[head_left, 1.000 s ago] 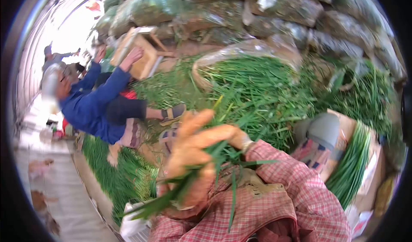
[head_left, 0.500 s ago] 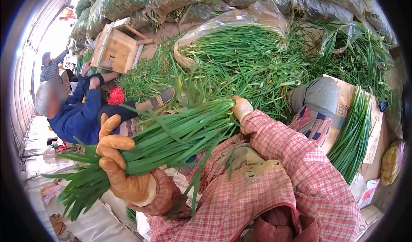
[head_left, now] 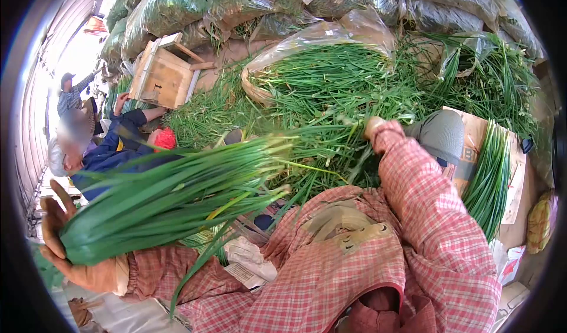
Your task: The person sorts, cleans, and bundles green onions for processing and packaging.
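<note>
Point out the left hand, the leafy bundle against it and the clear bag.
Left hand (head_left: 88,276), head view: lower palm.
Leafy bundle (head_left: 159,209), head view: mid-leaves.
Clear bag (head_left: 371,30), head view: raised far flap.

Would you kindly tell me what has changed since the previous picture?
The left hand has moved out left, carrying the green bunch with it. The right hand has let go of the bunch's pale ends and moved right, over the loose greens. The bundle on the board and the wooden stool stayed put.
</note>
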The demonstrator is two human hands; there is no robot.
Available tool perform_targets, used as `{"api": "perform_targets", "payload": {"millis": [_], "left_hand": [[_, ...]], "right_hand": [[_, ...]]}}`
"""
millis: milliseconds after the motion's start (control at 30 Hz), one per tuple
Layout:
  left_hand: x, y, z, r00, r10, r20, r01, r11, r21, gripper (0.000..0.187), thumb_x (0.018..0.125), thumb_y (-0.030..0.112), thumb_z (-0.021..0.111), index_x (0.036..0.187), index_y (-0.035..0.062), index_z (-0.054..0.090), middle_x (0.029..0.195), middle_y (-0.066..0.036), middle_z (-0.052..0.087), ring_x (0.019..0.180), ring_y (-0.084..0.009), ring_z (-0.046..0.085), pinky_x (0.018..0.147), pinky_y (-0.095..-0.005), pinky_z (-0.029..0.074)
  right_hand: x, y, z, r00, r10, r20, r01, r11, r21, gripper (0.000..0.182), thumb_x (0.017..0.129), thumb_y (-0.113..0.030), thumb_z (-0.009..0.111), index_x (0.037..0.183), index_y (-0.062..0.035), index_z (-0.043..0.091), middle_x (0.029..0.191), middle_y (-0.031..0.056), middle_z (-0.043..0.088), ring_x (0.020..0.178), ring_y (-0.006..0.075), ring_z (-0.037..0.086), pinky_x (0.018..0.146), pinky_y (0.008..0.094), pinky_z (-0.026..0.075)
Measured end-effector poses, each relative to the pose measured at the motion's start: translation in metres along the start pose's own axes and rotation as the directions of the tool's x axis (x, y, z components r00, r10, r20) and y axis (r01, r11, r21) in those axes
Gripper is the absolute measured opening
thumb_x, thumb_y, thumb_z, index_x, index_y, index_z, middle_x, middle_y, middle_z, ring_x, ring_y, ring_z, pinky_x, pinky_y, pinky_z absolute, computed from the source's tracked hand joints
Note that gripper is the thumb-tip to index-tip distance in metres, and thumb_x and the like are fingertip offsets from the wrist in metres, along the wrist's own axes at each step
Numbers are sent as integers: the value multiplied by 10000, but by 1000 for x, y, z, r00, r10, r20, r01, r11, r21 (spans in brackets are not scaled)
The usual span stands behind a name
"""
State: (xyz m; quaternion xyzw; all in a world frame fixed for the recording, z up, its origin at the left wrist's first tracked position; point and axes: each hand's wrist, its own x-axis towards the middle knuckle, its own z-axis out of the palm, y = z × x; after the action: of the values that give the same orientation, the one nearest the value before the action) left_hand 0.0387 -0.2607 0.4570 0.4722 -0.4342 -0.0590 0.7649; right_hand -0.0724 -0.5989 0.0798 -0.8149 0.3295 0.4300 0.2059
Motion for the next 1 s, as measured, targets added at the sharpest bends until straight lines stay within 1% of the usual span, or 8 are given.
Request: {"api": "perform_targets", "payload": {"millis": [67,167,400,567,667,733,933,1000], "left_hand": [[13,-20,39,778,324,-538,-68,895,442,470,929,321,294,1201,-39,428,1360,-194,308,1300,-395,157,1048,-575,121],[23,-27,12,980,-145,133,156,985,-69,387,924,303,324,1033,-17,513,1299,-236,369,1286,-379,218,1058,-548,150],[47,-66,11,944,-154,291,239,929,-282,307,881,261,430,938,-16,549,1243,-216,447,1271,-368,265,1079,-511,154],[-25,-93,-115,642,-185,-744,390,914,109,276,925,286,398,847,63,539,1089,-129,573,1164,-220,443,967,-428,379],[-129,-91,-235,547,-412,-728,334,905,-262,390,939,320,337,989,3,557,998,-77,616,1038,-236,530,959,-410,384],[-184,-101,-267,488,-432,-758,357,892,-279,411,939,325,329,994,-14,555,980,-67,626,991,-244,554,944,-416,395],[-332,-134,-346,569,-504,-650,297,863,-409,424,937,320,316,1006,-27,549,1050,-133,590,976,-269,536,897,-420,421],[-303,-156,-270,92,-329,-940,388,881,-271,424,937,311,317,1036,-39,535,1058,-146,579,964,-278,532,879,-410,432]], "right_hand": [[-21,-12,-50,995,-76,67,89,970,-227,426,702,-257,697,1059,-68,563,1005,120,618,980,278,567,844,377,422],[-20,-37,-120,899,-433,-69,351,806,-477,753,599,-272,775,1224,-47,418,1059,146,592,999,287,561,854,403,447],[-157,-168,-124,-438,-811,-387,866,-497,61,493,899,-314,402,1280,-7,347,1280,158,399,1143,221,421,956,304,334],[-83,-95,-43,-94,-986,-137,840,-153,520,574,879,-387,422,1319,-30,328,1342,133,365,1195,231,393,1016,322,293],[-7,-45,39,-17,-917,-398,1000,-17,-4,515,886,-200,504,1324,-19,303,1302,139,416,1146,252,459,973,330,370],[-58,-54,11,57,-998,-39,-60,-42,997,662,834,-251,583,1343,15,252,1331,149,367,1139,211,458,948,332,374],[-34,-75,14,559,-829,-1,326,219,920,402,792,-195,663,1124,-14,528,967,42,616,835,110,571,745,261,469],[-51,-68,-16,531,-847,-15,391,229,891,431,799,-221,655,1146,-5,520,981,53,616,835,110,570,741,258,469]]}}
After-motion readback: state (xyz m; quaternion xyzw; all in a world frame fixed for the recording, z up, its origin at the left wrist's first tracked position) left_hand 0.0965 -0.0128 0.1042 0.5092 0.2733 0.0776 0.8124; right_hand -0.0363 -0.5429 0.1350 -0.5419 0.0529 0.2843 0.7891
